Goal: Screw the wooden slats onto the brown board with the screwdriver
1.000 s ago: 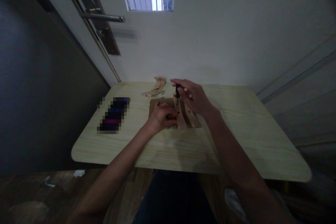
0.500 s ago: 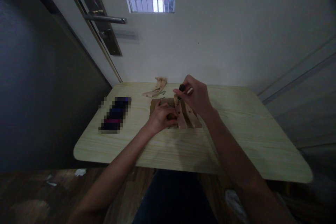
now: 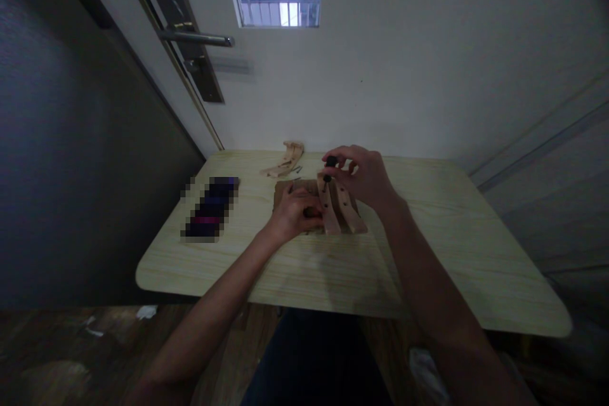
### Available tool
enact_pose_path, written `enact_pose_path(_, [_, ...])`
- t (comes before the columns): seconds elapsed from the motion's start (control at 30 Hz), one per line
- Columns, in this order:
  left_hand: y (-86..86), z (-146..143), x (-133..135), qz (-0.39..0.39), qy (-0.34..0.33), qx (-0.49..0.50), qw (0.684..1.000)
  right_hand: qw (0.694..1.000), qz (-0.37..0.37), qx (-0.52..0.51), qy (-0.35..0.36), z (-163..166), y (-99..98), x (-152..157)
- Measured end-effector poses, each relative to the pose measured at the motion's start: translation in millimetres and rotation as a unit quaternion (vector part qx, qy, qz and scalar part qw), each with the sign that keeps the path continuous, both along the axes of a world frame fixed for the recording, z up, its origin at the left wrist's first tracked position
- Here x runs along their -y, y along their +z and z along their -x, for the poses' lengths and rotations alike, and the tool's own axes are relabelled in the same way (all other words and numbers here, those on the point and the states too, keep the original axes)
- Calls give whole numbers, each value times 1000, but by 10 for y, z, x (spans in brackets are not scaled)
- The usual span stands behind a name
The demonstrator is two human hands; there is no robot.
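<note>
My right hand pinches the black handle of a short screwdriver, held upright over the far end of a curved light-wood piece with holes. Its tip is too small to make out. My left hand is closed against the left side of that same piece, thumb and fingers curled at its edge. A second curved wooden piece lies parallel on the right. Both pieces rest over a brown cardboard sheet, partly hidden by my left hand.
Farther back on the table lies another curved wooden part, with a few screws beside it. A blurred dark flat object lies at the left. The white door with its metal handle borders the table's back edge.
My right hand has shifted slightly to the right and its fingers have opened a little around the screwdriver's handle. My left hand and the wooden pieces keep their places.
</note>
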State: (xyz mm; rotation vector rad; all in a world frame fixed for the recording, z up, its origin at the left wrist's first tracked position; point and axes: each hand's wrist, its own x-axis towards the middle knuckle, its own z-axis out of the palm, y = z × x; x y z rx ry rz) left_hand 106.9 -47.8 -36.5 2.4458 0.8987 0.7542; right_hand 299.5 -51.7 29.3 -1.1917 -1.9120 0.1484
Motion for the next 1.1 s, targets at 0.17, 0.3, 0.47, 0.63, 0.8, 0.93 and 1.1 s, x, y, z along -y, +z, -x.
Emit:
enact_pose_path(0.17, [20, -2, 4, 0, -2, 6, 1000, 997, -29, -27, -59, 128, -39, -25])
enact_pose_path(0.3, [3, 0, -2, 2, -1, 11, 1000, 998, 3, -46, -40, 139, -64, -38])
enact_pose_path(0.47, [-9, 12, 7, -10, 1, 16, 1000, 993, 78, -51, 73, 66, -45, -7])
enact_pose_path(0.63, [-18, 14, 15, -12, 1, 13, 1000, 989, 89, -94, 70, 38, -4, 28])
enact_pose_path(0.8, [-3, 5, 23, -15, 3, 11, 1000, 992, 73, -94, 30, 59, -19, 22])
enact_pose_path(0.93, [17, 2, 22, -6, 4, 2, 1000, 991, 88, -90, 52, 84, -33, 15])
enact_pose_path(1.1, [7, 6, 10, -3, 3, 3, 1000, 993, 88, -37, 63, 83, -5, 19])
